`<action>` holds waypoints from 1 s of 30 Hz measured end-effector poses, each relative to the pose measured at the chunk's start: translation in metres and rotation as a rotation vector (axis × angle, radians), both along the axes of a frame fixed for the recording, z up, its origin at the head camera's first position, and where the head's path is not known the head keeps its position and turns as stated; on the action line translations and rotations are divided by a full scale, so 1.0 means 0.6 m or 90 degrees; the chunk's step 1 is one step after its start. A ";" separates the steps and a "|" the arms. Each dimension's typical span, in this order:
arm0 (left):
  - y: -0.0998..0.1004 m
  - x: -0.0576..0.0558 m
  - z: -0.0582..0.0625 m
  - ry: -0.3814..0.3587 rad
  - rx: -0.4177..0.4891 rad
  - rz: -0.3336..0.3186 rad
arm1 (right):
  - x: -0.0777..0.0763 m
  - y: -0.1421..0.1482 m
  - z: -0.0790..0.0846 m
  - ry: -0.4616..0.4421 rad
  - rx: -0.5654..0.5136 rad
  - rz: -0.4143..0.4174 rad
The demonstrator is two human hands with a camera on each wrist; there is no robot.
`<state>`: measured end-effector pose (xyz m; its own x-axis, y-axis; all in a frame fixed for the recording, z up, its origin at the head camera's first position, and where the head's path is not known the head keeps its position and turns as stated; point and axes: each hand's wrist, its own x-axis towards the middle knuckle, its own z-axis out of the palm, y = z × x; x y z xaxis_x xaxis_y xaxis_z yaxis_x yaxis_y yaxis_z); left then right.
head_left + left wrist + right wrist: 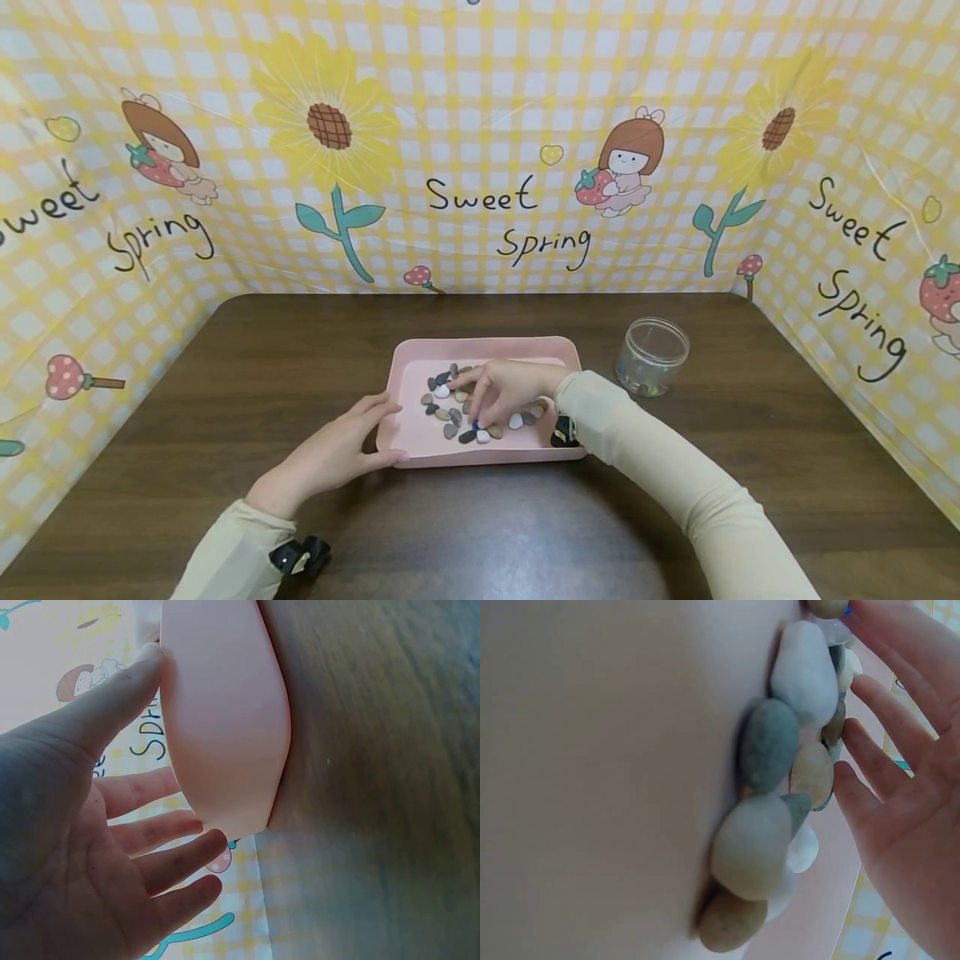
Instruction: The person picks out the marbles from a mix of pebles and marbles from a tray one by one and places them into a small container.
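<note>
A shallow pink tray [420, 383] holds many smooth pebbles [450, 431] in grey, white, tan and black. My left hand [337, 446] rests at its left end, fingers spread, with the thumb against the near rim and fingertips at the side rim. Over the pebbles reaches my right hand [510, 387], its thumb and index finger pinching a small blue piece [476, 424] low among the stones. In the right wrist view a bit of blue shows by the fingertips, beside a large white pebble [805, 671]. The other right fingers are spread above the stones.
A clear round jar [652, 358] without a lid stands right of the tray, with a few small coloured bits at its bottom. The brown wooden table [480, 525] is bordered at back and sides by a yellow checked cloth [480, 108].
</note>
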<state>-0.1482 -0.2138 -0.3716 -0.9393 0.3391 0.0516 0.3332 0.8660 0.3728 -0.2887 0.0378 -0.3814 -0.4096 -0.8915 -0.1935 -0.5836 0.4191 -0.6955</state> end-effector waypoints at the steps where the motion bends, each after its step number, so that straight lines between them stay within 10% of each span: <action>1: 0.000 0.000 0.000 0.000 0.000 0.000 | 0.000 0.000 0.000 -0.001 0.001 -0.002; 30: 0.001 0.001 0.001 0.003 0.001 0.000 | -0.019 0.034 0.062 0.066 -0.131 0.016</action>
<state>-0.1475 -0.2130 -0.3708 -0.9389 0.3394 0.0562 0.3351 0.8654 0.3726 -0.3000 0.0583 -0.3443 -0.3956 -0.9177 0.0361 -0.6648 0.2590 -0.7006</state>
